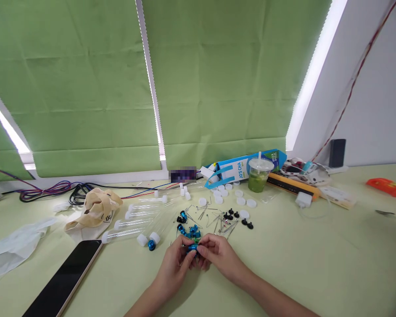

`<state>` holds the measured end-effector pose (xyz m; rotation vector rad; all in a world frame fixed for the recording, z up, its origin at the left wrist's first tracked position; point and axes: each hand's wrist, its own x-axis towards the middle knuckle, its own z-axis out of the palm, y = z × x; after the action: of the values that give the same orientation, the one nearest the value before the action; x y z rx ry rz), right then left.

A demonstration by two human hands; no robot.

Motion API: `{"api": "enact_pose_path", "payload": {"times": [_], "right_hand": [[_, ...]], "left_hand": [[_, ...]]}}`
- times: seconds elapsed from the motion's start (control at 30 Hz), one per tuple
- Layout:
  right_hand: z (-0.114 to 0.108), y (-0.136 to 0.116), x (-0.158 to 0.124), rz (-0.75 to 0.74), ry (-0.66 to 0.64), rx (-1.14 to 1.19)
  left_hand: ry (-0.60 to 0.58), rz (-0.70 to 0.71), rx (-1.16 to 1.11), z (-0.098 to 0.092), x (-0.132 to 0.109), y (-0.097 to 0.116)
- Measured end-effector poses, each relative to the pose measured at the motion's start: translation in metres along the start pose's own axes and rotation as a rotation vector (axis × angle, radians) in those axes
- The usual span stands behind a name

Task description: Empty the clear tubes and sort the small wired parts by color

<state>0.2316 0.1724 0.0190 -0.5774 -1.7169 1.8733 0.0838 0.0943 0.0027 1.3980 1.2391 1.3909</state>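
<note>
My left hand and my right hand meet low in the middle of the pale green table. Both pinch one small blue metal part between their fingertips. Just beyond the fingers lies a cluster of more blue parts, and another blue part sits to the left. Thin metal pins and small black knobs are scattered behind them. Clear plastic tubes with white caps lie to the left, and loose white caps lie farther back.
A dark phone lies at the front left, beside a white plastic bag and a beige cloth bag. Cables run along the back. A green drink cup, a blue carton, a white charger and an orange object stand to the right.
</note>
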Motion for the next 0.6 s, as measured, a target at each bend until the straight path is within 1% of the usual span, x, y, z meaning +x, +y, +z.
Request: {"api": "enact_pose_path", "payload": {"times": [0.13,0.27,0.4,0.53,0.6], "right_hand": [[-0.0002,-0.0008,-0.0004,-0.093,0.037,-0.013],[-0.0003,0.0019,-0.0005,-0.023,-0.01,0.008],[0.0006,0.0021,-0.0002,-0.115,0.017,0.008],[0.0014,0.0003,0.0001,-0.029,-0.015,0.011],[0.0014,0.0008,0.0001,-0.063,0.002,-0.01]], "left_hand": [[0.021,0.011,-0.007,0.0001,-0.0001,0.0007],[0.0,0.018,-0.007,-0.0008,0.0007,0.0008],[0.024,0.021,-0.021,-0.0016,0.0012,-0.0006],[0.007,0.022,-0.019,-0.001,0.0005,-0.0023],[0.013,0.027,-0.006,-0.0009,0.0003,-0.0026]]}}
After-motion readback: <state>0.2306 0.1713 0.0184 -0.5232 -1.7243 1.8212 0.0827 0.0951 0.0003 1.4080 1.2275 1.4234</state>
